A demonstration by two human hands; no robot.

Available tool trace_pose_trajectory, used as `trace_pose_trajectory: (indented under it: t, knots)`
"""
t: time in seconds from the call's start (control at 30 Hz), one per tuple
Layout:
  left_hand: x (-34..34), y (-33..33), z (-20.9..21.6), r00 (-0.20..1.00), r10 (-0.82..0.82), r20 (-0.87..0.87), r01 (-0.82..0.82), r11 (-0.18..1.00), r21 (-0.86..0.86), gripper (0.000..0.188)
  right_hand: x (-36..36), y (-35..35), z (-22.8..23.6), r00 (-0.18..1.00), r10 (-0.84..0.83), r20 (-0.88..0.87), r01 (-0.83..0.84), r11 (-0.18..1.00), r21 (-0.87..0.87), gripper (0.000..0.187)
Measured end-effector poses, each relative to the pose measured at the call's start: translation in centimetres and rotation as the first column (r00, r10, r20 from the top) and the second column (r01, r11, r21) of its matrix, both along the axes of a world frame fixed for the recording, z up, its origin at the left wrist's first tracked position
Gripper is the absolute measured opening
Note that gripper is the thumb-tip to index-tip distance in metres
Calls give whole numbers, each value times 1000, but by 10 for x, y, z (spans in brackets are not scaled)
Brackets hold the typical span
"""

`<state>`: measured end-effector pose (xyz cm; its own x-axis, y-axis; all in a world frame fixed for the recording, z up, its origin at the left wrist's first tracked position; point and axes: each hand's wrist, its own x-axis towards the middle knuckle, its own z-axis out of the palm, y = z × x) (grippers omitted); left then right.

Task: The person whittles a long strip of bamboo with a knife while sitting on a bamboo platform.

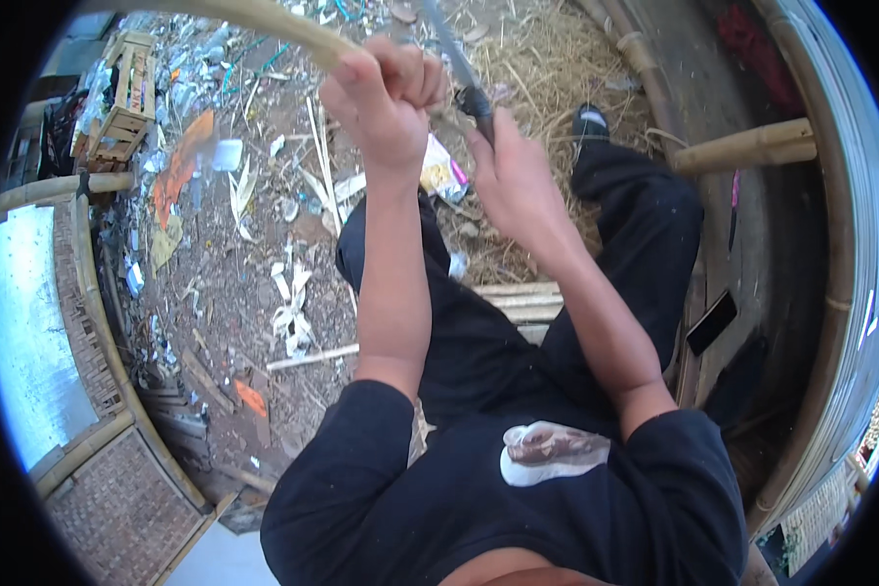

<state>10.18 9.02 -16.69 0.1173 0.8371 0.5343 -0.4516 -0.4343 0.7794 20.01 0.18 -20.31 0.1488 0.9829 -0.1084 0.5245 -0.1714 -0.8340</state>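
My left hand (383, 109) is closed in a fist around the end of a long, pale bamboo strip (288, 26), which runs off past the top left of the view. Just to its right, my right hand (520, 186) grips the dark handle of a knife (447, 41). The knife's grey blade points up and away from me, leaving the top edge of the view. Blade and strip appear apart where both show. The lower end of the strip is hidden inside my left fist.
Litter and wood shavings (291, 303) cover the ground between and left of my legs. Dry straw-like shavings (547, 78) lie ahead. A wooden crate (122, 98) stands far left. At right are a bamboo pole (747, 146) and a dark phone (713, 322). Woven panels (122, 498) edge the left.
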Motion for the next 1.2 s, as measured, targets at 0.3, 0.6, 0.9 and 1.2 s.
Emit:
trace_pose_trajectory:
  t: [0.3, 0.6, 0.9, 1.2]
  knots:
    - [3, -2, -6, 999, -37, -13, 38, 999, 17, 64, 16, -15, -122, 972, 87, 217, 0, 929, -371, 28]
    - [-5, 4, -2, 1000, 27, -14, -27, 1000, 16, 64, 8, 1, 18, 973, -83, -214, 91, 996, 28, 25]
    - [3, 4, -3, 1000, -8, -18, 8, 1000, 19, 65, 9, -28, -183, 989, -41, 141, 103, 881, -462, 35]
    - [-4, 2, 2, 997, 80, -23, -80, 997, -1, 66, 6, 4, -49, 996, -75, -53, 68, 990, -127, 27]
